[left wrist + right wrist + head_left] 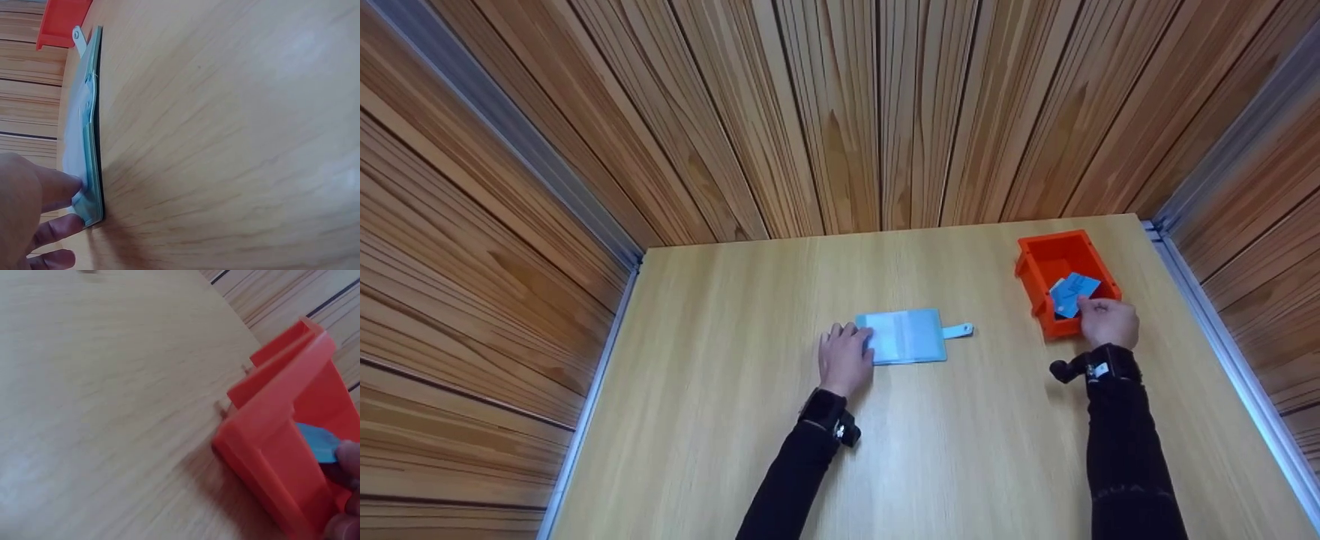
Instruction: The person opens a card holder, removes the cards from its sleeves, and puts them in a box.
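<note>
A light-blue card holder (910,339) lies opened flat on the table, its strap with a snap button (958,331) pointing right. My left hand (845,361) rests at its left edge, the fingertips touching the clear inner sleeve. In the left wrist view, the card holder (84,135) appears edge-on beside the fingers. At the right, my right hand (1110,322) reaches over the near rim of an orange bin (1054,251) and pinches a blue card (1081,285). Other blue cards lie under it, partly hidden. The right wrist view shows the blue card (318,441) at the fingertips.
The wooden table (720,450) carries the bin at its far right, near the back. Wood-plank walls (847,112) stand behind and on both sides, with metal rails (1222,337) along the table's sides.
</note>
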Available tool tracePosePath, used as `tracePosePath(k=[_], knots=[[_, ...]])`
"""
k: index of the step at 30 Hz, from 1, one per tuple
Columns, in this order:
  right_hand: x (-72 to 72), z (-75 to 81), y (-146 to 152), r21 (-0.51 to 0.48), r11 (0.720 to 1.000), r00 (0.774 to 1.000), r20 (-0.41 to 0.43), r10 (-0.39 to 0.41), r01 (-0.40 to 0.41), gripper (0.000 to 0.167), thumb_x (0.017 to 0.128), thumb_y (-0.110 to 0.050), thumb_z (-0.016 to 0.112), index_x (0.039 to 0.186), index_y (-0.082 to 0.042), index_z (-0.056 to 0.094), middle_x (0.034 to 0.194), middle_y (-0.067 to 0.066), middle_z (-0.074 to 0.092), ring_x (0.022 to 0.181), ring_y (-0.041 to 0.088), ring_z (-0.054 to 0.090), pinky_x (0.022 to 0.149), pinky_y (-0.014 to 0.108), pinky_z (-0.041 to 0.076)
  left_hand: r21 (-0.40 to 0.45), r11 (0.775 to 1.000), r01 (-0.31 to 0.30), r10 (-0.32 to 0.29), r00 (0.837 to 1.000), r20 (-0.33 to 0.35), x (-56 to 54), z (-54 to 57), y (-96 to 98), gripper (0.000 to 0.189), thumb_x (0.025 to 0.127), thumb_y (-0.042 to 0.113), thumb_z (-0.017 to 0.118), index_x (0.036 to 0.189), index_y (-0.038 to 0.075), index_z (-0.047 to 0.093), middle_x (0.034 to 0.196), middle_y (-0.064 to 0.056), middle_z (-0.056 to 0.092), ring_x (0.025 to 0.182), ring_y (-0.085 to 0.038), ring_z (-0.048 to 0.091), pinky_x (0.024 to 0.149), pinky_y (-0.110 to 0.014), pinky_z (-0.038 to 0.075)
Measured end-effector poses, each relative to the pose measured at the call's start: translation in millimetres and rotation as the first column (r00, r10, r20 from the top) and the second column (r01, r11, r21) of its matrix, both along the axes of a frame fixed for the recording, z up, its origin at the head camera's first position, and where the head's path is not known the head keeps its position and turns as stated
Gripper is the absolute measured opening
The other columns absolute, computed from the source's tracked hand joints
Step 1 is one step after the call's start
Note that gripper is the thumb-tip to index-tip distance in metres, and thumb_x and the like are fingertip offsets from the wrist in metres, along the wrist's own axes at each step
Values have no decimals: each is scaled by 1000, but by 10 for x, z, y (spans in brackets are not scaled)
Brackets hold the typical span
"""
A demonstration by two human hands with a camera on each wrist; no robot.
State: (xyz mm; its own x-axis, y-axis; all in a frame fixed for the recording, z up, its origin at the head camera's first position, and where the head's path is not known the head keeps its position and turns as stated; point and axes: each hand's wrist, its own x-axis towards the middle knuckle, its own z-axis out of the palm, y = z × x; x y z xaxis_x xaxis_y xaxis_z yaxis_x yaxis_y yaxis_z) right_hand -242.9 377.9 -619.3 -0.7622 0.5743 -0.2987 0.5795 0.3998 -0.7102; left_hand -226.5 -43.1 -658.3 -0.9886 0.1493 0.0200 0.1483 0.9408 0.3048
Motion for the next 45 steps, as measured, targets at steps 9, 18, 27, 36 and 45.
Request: tracePosePath(k=[9,18,27,36,45], knots=[[-77,111,-71,143,988,987,154,43,-66,51,106,-42,56,116,5,73,76,7,68,85,30,59,75,36,37,22,1000,7,-7,1000,-4,7,-28,0,37,99,34,68,135,24,70,124,-1,67,105,-20,53,87,-35,37],[-136,71,-126,290,953,979,203,27,-86,43,99,-41,68,92,1,63,68,8,49,79,31,54,71,38,34,25,1000,9,-8,1000,-20,15,-42,-10,36,99,32,69,134,23,71,123,-2,68,107,-21,55,86,-35,38],[-111,35,-106,275,959,978,211,9,-68,44,98,-41,70,89,2,65,61,5,44,77,31,54,70,38,36,28,1000,4,-4,1000,10,22,-35,14,37,99,33,69,134,24,70,122,-1,67,104,-20,53,85,-35,37],[-99,48,-77,236,970,985,173,10,-51,47,102,-45,62,86,-1,59,62,6,44,76,31,53,72,38,33,35,999,9,-9,1000,-10,-4,-36,-1,37,99,32,69,134,24,70,123,-1,68,105,-19,54,86,-34,38],[-83,45,-48,221,974,989,143,22,-54,52,104,-45,55,97,4,70,64,6,57,82,32,58,71,37,36,41,999,7,-6,1000,-23,-7,-45,-19,36,98,32,70,133,24,71,122,-1,67,108,-20,55,86,-35,38]])
